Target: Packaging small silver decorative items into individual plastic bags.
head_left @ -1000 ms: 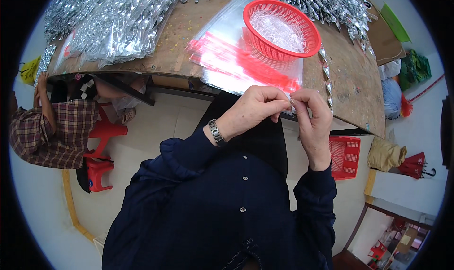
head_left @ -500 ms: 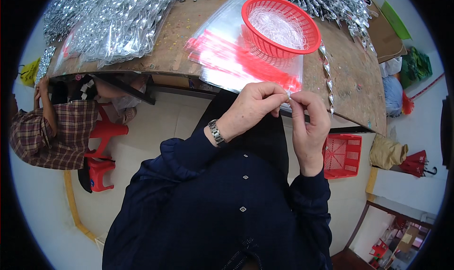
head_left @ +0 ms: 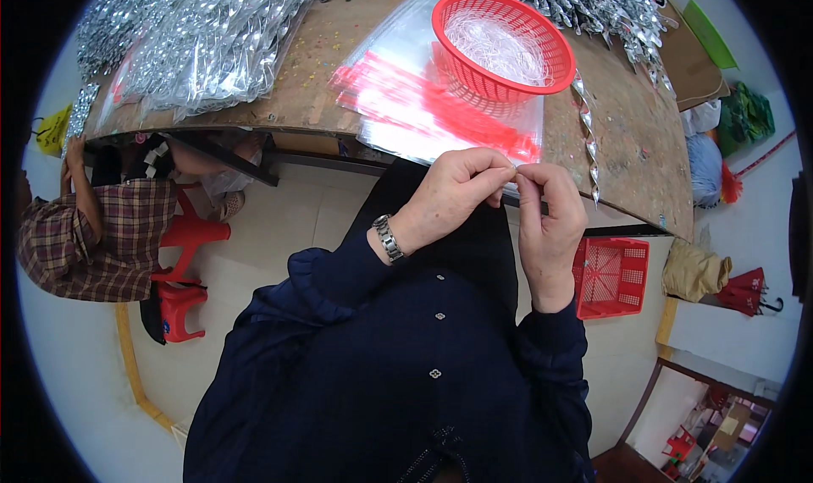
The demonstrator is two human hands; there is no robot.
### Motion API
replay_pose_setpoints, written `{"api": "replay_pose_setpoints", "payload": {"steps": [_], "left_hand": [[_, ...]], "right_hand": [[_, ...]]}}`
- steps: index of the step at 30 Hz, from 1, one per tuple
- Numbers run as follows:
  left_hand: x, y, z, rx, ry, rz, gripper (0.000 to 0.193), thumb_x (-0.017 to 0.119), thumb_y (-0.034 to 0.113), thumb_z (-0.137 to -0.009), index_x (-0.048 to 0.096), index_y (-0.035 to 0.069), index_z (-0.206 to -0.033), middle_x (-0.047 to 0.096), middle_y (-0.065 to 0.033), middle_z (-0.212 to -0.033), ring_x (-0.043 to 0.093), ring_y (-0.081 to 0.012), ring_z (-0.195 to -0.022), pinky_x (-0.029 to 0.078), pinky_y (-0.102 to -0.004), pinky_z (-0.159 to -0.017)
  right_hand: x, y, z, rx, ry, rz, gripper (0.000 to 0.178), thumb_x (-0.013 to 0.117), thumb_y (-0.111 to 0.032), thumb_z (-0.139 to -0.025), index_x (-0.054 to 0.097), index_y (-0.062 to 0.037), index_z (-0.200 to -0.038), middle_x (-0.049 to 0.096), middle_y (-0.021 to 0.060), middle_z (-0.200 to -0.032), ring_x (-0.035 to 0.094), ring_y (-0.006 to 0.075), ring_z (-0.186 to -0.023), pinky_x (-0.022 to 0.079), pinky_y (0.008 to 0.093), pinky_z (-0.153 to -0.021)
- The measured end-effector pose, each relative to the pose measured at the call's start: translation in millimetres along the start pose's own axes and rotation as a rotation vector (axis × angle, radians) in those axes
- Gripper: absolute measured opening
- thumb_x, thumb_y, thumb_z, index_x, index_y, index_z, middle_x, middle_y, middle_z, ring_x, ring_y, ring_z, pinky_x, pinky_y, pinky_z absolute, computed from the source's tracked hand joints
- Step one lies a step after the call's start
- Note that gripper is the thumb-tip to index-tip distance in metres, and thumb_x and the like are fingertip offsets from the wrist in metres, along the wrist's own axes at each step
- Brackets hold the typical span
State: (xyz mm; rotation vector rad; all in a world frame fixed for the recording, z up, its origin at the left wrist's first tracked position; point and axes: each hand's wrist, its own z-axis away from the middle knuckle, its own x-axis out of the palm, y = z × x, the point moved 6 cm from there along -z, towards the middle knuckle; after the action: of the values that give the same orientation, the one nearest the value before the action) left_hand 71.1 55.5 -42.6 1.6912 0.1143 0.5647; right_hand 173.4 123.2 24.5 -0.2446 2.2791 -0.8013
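At the far left of the frame a person in a plaid shirt point(head_left: 80, 237) sat beside a red stool point(head_left: 182, 301), apart from the work. Across the upper left, heaps of silver twisted strips point(head_left: 195, 34) lay on the wooden bench point(head_left: 322, 85). Near the centre, the left hand point(head_left: 453, 195) had thumb and forefinger pressed together on a tiny pale piece point(head_left: 516, 171), too small to identify. The right hand point(head_left: 550, 216) met it fingertip to fingertip, pinching the same piece just below the bench edge. Above them lay clear bags with red strips point(head_left: 423, 110) and a red basket point(head_left: 504, 47). Held over the lap, clear of the bench, the piece could probably slip to the floor if either pinch loosened.
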Motion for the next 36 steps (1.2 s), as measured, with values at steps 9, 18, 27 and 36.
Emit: {"api": "replay_pose_setpoints", "payload": {"steps": [9,18,27,36], "left_hand": [[2.1,1.6,2.0,0.047,-0.014,-0.088,0.017,0.052,0.012,-0.094,0.062,-0.001,-0.095,0.059,0.0003,-0.077,0.055,-0.0061,-0.071,0.045,-0.0205,-0.065],[3.9,12.7,2.7,0.127,0.042,-0.391,0.015,0.053,0.009,-0.092,0.062,-0.003,-0.094,0.058,-0.0033,-0.076,0.055,-0.0081,-0.069,0.044,-0.0224,-0.061],[3.8,9.3,1.5,0.058,0.056,-0.319,0.017,0.052,0.011,-0.093,0.062,-0.003,-0.093,0.058,-0.0011,-0.070,0.054,-0.0069,-0.066,0.044,-0.0219,-0.061],[0.6,-2.7,-1.2,-0.038,0.022,-0.098,0.018,0.051,0.014,-0.094,0.062,-0.001,-0.092,0.058,0.0003,-0.074,0.053,-0.0058,-0.068,0.044,-0.0202,-0.064]], "right_hand": [[0.2,-0.5,0.5,0.024,-0.005,-0.012,0.006,0.061,0.003,-0.081,0.058,0.0003,-0.085,0.057,0.0142,-0.077,0.058,0.0297,-0.070,0.046,0.0338,-0.063],[1.0,2.9,0.3,-0.010,-0.026,0.081,0.007,0.062,0.004,-0.081,0.058,0.0009,-0.086,0.058,0.0112,-0.077,0.057,0.0223,-0.068,0.046,0.0295,-0.062],[3.5,0.2,1.1,-0.068,0.026,0.142,0.009,0.062,0.003,-0.077,0.056,-0.0010,-0.082,0.056,0.0143,-0.076,0.057,0.0324,-0.070,0.045,0.0381,-0.060],[6.5,29.9,7.2,0.219,-0.055,-0.134,0.003,0.059,-0.001,-0.086,0.058,0.0020,-0.088,0.059,0.0045,-0.081,0.057,0.0109,-0.074,0.047,0.0242,-0.068]]}}
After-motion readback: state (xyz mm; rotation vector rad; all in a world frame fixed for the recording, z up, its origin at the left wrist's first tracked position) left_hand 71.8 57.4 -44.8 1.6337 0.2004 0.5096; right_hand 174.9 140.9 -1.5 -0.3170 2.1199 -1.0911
